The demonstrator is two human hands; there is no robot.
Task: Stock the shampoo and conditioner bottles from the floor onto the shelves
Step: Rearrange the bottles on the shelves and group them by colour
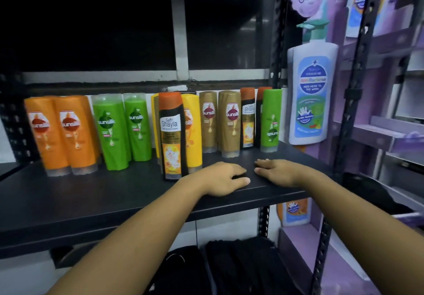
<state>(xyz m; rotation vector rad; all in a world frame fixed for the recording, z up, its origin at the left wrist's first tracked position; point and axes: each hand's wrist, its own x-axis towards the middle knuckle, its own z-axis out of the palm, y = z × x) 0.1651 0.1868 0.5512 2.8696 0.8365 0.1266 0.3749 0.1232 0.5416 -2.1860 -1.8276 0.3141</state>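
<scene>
Both forearms stretched in from below, and the left hand [226, 178] and right hand [275, 172] lay palm-down on the front of the black shelf [91, 198], fingers relaxed, fingertips nearly meeting, holding nothing. Just beside the left wrist stood the Safi Shayla bottle [173, 136], orange-capped, out in front of the row. Behind it was a yellow bottle [193, 134]. Further left stood two green Sunsilk bottles [121, 129] and two orange Sunsilk bottles [62, 134]. Beyond the hands, well apart from them, were two gold Sunsilk bottles [220, 122], more Shayla bottles [247, 118] and a green Sunsilk bottle [271, 120] with its label upside down. At right hung a white pump-bottle display [312, 92] reading "Anti-Bacterial".
</scene>
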